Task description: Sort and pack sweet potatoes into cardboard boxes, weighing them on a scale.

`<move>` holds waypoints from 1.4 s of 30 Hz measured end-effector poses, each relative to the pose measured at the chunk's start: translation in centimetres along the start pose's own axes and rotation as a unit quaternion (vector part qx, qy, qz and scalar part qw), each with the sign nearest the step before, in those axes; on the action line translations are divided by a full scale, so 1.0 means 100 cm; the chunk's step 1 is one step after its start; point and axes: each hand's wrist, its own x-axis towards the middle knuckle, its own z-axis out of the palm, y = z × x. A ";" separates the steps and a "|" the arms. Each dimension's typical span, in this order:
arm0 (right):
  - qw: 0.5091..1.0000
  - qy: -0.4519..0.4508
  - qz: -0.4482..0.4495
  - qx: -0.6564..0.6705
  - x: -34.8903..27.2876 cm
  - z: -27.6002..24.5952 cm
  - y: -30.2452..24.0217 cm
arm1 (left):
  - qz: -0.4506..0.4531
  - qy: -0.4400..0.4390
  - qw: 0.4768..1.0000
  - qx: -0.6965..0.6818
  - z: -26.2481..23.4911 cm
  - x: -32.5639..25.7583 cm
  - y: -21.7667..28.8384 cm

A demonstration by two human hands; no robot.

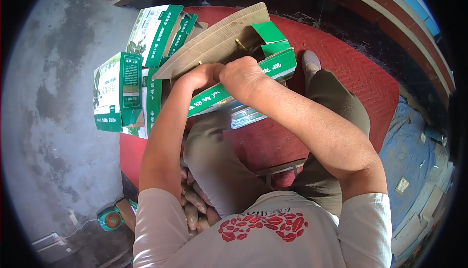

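Note:
An open green and white cardboard carton (209,100) stands tilted in front of me, its brown inner flap (219,39) raised on the far side. Over its near edge, my left hand (204,75) is bent inward with the fingers curled. Pressed against it, my right hand (240,75) is closed in a fist at the same edge. Whatever the two hold is hidden by the knuckles. A short cord handle (241,44) shows on the far inner wall. Inside, the carton's bottom is in shadow.
More green and white cartons (109,90) are stacked at the left, on the edge of the red mat (341,73). Sweet potatoes (195,200) lie beside my left leg. A blue cloth (409,146) is at the right, and a low stool (282,170) shows between my legs.

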 end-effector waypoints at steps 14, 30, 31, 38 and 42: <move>0.999 0.011 -0.004 -0.044 0.006 0.006 -0.003 | 0.257 0.239 0.928 0.124 -0.036 -0.054 -0.023; 0.987 0.140 -0.031 -0.077 -0.001 0.014 -0.009 | -0.111 0.368 0.922 -0.040 0.189 -0.104 -0.437; 0.987 0.137 -0.031 -0.080 -0.002 0.016 -0.006 | -0.111 0.364 0.923 -0.045 0.205 -0.101 -0.436; 0.991 0.128 -0.018 -0.036 -0.004 0.016 -0.005 | -0.267 0.312 0.912 0.019 0.258 -0.081 -0.425; 0.992 0.121 -0.011 -0.044 -0.004 0.013 -0.007 | -0.285 0.293 0.905 0.116 0.246 -0.068 -0.400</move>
